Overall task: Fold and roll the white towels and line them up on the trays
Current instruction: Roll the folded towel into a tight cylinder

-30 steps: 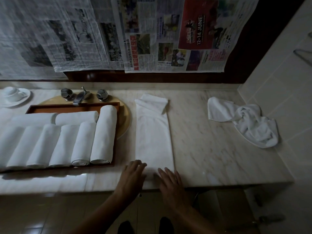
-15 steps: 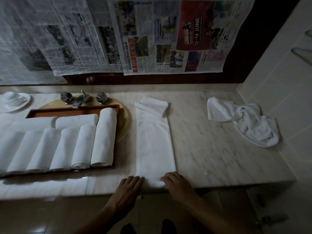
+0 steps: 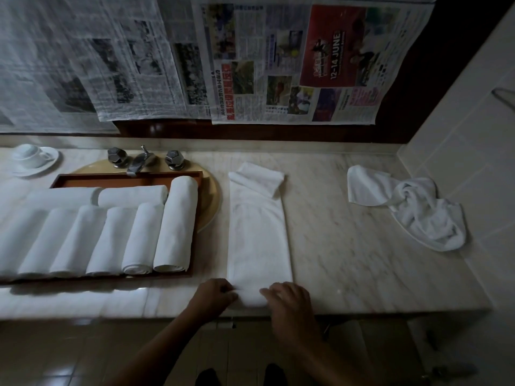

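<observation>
hands: left hand (image 3: 214, 296), right hand (image 3: 289, 302) apart, both curled on folded towel (image 3: 259, 240) at 6 o'clock end, probably to roll evenly | tray (image 3: 125, 178): 9 o'clock

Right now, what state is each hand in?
Left hand: fingers curled on the near, rolled end of the towel.
Right hand: fingers curled on the same end.
</observation>
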Motion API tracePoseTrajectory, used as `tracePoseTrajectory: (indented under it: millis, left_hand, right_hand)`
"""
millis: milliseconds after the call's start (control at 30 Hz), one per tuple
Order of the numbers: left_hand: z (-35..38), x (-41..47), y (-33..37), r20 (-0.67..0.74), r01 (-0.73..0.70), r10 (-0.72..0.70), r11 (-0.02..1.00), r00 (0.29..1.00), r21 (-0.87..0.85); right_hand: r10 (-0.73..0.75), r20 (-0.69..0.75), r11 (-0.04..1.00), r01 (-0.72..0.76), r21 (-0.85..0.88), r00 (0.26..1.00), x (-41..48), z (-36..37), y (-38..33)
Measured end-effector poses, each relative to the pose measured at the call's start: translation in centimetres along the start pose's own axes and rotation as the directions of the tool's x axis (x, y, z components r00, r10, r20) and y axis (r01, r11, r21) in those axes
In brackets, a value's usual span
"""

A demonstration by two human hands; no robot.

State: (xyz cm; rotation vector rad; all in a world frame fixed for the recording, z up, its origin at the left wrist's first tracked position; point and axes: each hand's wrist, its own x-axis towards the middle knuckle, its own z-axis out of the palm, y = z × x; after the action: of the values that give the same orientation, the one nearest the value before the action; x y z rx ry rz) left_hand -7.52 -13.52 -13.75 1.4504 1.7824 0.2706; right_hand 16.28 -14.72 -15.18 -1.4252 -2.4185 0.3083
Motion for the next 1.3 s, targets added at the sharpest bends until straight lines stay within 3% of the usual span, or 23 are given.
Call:
tracePoseTrajectory:
  millis: [67,133,200,233,300,433,700,800,933,1067,1300]
  left_hand:
    - [-0.6,0.7,0.1,0.025,0.089,-0.087,0.994,0.996,-0.058]
    - [-0.6,0.7,0.4,0.022,0.132,-0.13,0.987,0.991,-0.091]
    - [0.0,-0.1,0.8,-0.077,0.106,-0.113,0.99,0.991,-0.088]
    - [0.6,-0.7,0.8,-0.184,0.048,-0.051,0.999,0.982,-0.022]
    - [2.5,-2.0,0.5,-0.34,-0.127,0.202,0.965,0.919,0.231]
    - [6.6,-2.6,-0.4,-0.189,-0.361,0.507,0.786,0.841,0.502]
    - [4.6,0.2,-1.9,0.006,-0.339,0.411,0.744,0.912,0.576]
    - [3.2,0.2,-1.4,0.034,-0.397,0.467,0.709,0.884,0.583]
    - [2.4,-1.3,-1.7,0.067,-0.442,0.503,0.681,0.862,0.584]
    - [2.5,-2.6,-2.5,0.106,-0.467,0.47,0.775,0.876,0.426]
    - [2.1,-2.9,-2.9,-0.015,-0.42,0.428,0.892,0.903,0.164]
  right_hand:
    - [-0.058,-0.051,0.996,0.054,-0.077,0.997,-1.3,1.1,-0.9]
    - [-0.036,0.034,0.99,0.04,-0.135,0.999,-2.1,2.2,-1.0]
    - [-0.023,0.132,0.981,0.047,-0.186,0.991,-2.6,2.9,-0.5]
    - [-0.023,0.17,0.98,0.056,-0.192,0.985,-2.6,2.9,-0.3]
    - [-0.023,0.188,0.98,0.06,-0.191,0.982,-2.4,2.8,-0.2]
    - [0.024,0.192,0.986,0.008,-0.164,0.981,-1.5,2.7,-0.3]
    - [-0.036,0.297,0.981,0.09,-0.171,0.954,2.1,2.0,1.7]
    - [-0.046,0.356,0.993,0.082,-0.088,0.933,2.6,1.3,2.5]
    - [-0.088,0.32,0.996,0.094,-0.002,0.943,1.9,0.3,3.0]
    - [-0.101,0.358,0.994,0.075,0.085,0.928,0.4,0.1,3.3]
    - [-0.032,0.38,0.984,-0.038,0.176,0.924,1.8,-0.4,3.7]
